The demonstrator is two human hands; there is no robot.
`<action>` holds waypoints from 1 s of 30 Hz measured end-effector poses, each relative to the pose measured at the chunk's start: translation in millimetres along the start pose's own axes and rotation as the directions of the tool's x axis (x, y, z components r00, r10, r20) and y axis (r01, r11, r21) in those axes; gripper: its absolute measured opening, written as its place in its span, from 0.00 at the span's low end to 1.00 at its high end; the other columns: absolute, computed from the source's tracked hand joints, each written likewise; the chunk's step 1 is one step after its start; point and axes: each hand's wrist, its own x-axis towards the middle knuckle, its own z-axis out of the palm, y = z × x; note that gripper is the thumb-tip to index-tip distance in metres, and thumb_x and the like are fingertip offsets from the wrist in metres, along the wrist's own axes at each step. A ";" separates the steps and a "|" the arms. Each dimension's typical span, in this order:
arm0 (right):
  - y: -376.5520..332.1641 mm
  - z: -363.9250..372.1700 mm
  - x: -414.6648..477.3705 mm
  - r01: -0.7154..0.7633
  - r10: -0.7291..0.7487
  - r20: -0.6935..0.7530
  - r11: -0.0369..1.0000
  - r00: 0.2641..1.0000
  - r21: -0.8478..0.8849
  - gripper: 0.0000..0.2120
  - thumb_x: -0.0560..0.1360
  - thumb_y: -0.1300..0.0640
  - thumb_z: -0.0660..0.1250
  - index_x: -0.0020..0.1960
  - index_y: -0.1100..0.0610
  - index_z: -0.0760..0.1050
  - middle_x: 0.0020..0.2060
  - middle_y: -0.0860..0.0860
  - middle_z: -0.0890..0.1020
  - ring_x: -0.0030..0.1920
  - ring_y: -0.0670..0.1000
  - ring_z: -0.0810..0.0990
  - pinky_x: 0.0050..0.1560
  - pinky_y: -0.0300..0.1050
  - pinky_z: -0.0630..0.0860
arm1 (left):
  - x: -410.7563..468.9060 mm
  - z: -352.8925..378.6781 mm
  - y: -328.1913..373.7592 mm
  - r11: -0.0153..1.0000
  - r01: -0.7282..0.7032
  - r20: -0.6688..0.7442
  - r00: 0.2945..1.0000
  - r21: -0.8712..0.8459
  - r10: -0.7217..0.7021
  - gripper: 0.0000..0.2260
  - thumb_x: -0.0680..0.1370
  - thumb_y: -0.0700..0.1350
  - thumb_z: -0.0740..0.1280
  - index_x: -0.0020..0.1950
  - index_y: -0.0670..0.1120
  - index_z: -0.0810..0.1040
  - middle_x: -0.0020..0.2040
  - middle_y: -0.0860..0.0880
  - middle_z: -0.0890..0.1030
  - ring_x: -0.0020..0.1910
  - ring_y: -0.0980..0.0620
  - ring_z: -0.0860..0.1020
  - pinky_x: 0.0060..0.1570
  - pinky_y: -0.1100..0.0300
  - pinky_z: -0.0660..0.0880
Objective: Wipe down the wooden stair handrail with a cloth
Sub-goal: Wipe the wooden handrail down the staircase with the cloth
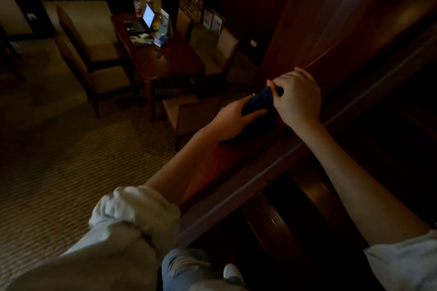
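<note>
A dark blue cloth [259, 104] lies bunched on the broad dark wooden handrail [227, 163], which runs diagonally from lower left to upper right. My left hand [233, 120] rests on the rail and grips the cloth's lower part. My right hand [296, 99] pinches the cloth's upper end between fingers and thumb, just above the rail. Part of the cloth is hidden under both hands.
Dark wooden stair steps [314, 198] descend on the right of the rail. Below on the left, a wooden table [170, 64] with a lit laptop [148, 16] and clutter stands among several padded chairs [191, 113] on patterned carpet [71, 160]. A wood-panelled wall [331, 7] rises behind.
</note>
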 end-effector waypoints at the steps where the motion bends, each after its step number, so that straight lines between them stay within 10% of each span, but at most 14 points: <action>1: 0.1 -0.9 0.1 0.001 -0.001 0.000 1.000 1.000 0.007 0.13 0.79 0.54 0.62 0.47 0.60 0.83 0.43 0.54 0.85 0.50 0.54 0.81 0.68 0.48 0.64 | -0.3 3.3 4.6 0.999 -0.022 -0.041 0.999 0.026 0.024 0.20 0.80 0.51 0.62 0.72 0.49 0.67 0.63 0.49 0.77 0.59 0.51 0.77 0.62 0.54 0.73; 10: -1.1 -2.7 -0.5 0.024 -0.024 0.036 1.000 0.999 0.000 0.17 0.81 0.52 0.58 0.47 0.57 0.83 0.42 0.54 0.84 0.51 0.54 0.79 0.70 0.49 0.63 | -120.4 69.0 -52.9 0.602 0.007 -0.241 0.920 0.798 0.308 0.35 0.73 0.48 0.73 0.76 0.46 0.62 0.73 0.40 0.66 0.74 0.40 0.62 0.72 0.50 0.50; 16: -2.9 -2.5 -1.2 0.029 -0.029 0.031 1.000 0.999 0.009 0.16 0.81 0.53 0.58 0.48 0.59 0.83 0.43 0.55 0.84 0.51 0.55 0.79 0.70 0.50 0.63 | -62.5 45.3 -14.1 0.756 -0.007 -0.263 0.935 0.655 0.236 0.35 0.76 0.61 0.65 0.78 0.53 0.54 0.78 0.45 0.58 0.77 0.45 0.55 0.74 0.53 0.48; 21: -3.2 -4.4 -2.0 0.027 -0.027 0.047 1.000 0.999 0.000 0.17 0.81 0.53 0.58 0.48 0.59 0.83 0.43 0.56 0.84 0.50 0.56 0.79 0.70 0.49 0.63 | -94.6 74.5 -33.6 0.710 0.043 -0.368 0.876 0.703 0.312 0.30 0.76 0.48 0.70 0.76 0.49 0.62 0.75 0.44 0.64 0.75 0.44 0.60 0.74 0.52 0.52; 25: -3.7 -3.7 -2.8 0.019 -0.019 0.046 1.000 0.999 0.008 0.17 0.81 0.52 0.58 0.48 0.59 0.83 0.43 0.56 0.84 0.51 0.56 0.79 0.71 0.50 0.62 | -127.3 90.7 -64.6 0.794 0.234 -0.645 0.725 0.561 0.242 0.26 0.74 0.47 0.72 0.71 0.44 0.71 0.70 0.43 0.72 0.70 0.43 0.69 0.69 0.48 0.62; 30: -1.7 -2.4 -1.1 0.018 -0.018 0.054 1.000 0.998 -0.003 0.17 0.81 0.52 0.57 0.47 0.58 0.83 0.42 0.55 0.83 0.50 0.56 0.79 0.71 0.50 0.62 | -96.8 101.4 -18.6 0.885 0.464 -0.854 0.474 0.036 -0.213 0.23 0.82 0.55 0.57 0.74 0.46 0.67 0.74 0.46 0.67 0.75 0.48 0.61 0.73 0.52 0.54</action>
